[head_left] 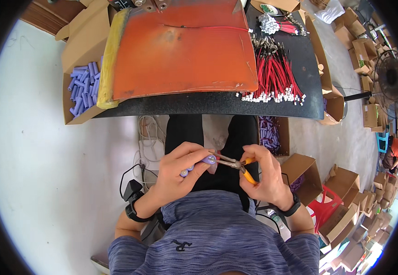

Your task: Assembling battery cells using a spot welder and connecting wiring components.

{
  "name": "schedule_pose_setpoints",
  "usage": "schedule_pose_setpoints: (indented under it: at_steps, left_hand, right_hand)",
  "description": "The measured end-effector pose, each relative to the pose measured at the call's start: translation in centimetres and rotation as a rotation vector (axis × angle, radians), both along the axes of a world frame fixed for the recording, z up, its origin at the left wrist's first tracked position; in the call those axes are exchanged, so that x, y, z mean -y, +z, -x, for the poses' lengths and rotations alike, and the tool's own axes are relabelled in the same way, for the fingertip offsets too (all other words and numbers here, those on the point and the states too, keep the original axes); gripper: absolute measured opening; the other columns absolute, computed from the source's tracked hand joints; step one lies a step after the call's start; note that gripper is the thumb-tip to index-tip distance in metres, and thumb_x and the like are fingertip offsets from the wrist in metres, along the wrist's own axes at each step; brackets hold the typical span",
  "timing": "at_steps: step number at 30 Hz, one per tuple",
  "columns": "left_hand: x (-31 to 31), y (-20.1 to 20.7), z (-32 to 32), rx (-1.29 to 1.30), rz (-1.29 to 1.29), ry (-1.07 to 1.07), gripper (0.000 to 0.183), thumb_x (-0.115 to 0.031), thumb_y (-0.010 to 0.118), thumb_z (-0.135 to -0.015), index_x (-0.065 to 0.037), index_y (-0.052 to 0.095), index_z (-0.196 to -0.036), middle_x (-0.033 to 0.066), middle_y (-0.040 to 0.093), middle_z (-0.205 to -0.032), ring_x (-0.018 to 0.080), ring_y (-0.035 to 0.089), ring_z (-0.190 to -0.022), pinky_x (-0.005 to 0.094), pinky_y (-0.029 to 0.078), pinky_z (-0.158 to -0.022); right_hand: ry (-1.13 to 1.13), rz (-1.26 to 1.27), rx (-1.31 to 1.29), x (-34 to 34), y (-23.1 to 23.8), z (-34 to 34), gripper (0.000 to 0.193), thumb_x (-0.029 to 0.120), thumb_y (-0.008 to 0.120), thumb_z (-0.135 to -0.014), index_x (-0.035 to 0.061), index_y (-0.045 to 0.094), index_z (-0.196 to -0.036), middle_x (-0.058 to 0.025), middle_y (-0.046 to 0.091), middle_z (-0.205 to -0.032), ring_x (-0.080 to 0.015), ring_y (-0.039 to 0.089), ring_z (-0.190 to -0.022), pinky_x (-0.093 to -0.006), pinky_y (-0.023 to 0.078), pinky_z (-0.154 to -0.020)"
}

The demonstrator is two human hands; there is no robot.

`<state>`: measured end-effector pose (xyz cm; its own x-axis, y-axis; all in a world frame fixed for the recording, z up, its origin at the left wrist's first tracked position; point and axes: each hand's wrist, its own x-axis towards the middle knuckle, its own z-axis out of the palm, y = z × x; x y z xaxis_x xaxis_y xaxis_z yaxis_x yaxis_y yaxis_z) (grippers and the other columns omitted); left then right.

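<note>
My left hand (177, 168) is closed around a few purple cylindrical battery cells (211, 159), whose ends stick out between the fingers and at the palm's edge. Yellow-handled long-nose pliers (249, 177) are gripped in my right hand (268, 178). The jaws of the pliers reach left to the end of the foremost cell. Whether they pinch anything there is too small to tell. Both hands are held above my lap, in front of the bench edge.
On the black bench (171, 108) lies an orange mat (185, 55). Right of it is a pile of red wires with white connectors (274, 73). A cardboard box of purple cells (83, 89) stands at left; another open box (282, 133) is under the bench. A fan (391, 75) stands far right.
</note>
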<state>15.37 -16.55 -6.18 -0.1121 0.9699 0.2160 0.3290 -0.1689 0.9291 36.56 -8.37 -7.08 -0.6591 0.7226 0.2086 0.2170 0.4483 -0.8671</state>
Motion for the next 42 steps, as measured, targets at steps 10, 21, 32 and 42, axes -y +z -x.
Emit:
schedule_pose_setpoints:
  at_steps: [10,21,32,42]
  left_hand:
    - [0.3,-0.3,0.4,0.134,0.138,-0.143,0.02,-0.001,0.057,-0.09,0.005,0.063,-0.109,0.0117,0.059,-0.099,0.0153,0.062,-0.079,0.0256,0.049,-0.068]
    - [0.2,-0.4,0.7,0.046,0.114,-0.14,0.021,-0.005,0.062,-0.088,0.004,0.065,-0.107,0.0124,0.061,-0.098,0.0168,0.064,-0.079,0.0261,0.051,-0.068]
    - [0.3,-1.2,0.3,0.0,0.147,-0.026,0.015,-0.005,0.065,-0.081,0.004,0.065,-0.093,0.0122,0.064,-0.085,0.0176,0.057,-0.068,0.025,0.044,-0.06]
    - [0.1,-2.8,-1.2,-0.03,0.097,-0.108,0.02,-0.001,0.07,-0.074,0.002,0.064,-0.093,0.0122,0.063,-0.081,0.0246,0.061,-0.065,0.0294,0.048,-0.056]
  right_hand:
    - [0.083,-0.299,0.147,-1.1,0.3,0.6,0.046,-0.002,0.067,-0.052,-0.001,0.058,-0.098,-0.0135,0.056,-0.091,-0.0302,0.054,-0.079,-0.0387,0.044,-0.07]
    - [0.086,-0.284,0.138,-0.5,0.2,0.8,0.035,-0.006,0.063,-0.055,-0.0028,0.059,-0.09,-0.0131,0.058,-0.081,-0.0295,0.056,-0.07,-0.036,0.047,-0.063]
    - [0.1,-0.234,0.128,0.3,-1.0,0.9,0.031,-0.004,0.062,-0.054,-0.0024,0.056,-0.084,-0.0109,0.053,-0.073,-0.0253,0.051,-0.058,-0.0332,0.043,-0.051]
    - [0.038,0.153,0.175,2.4,-0.4,-1.5,0.024,-0.004,0.059,-0.057,-0.0022,0.058,-0.081,-0.0094,0.051,-0.064,-0.0197,0.05,-0.049,-0.029,0.039,-0.045]
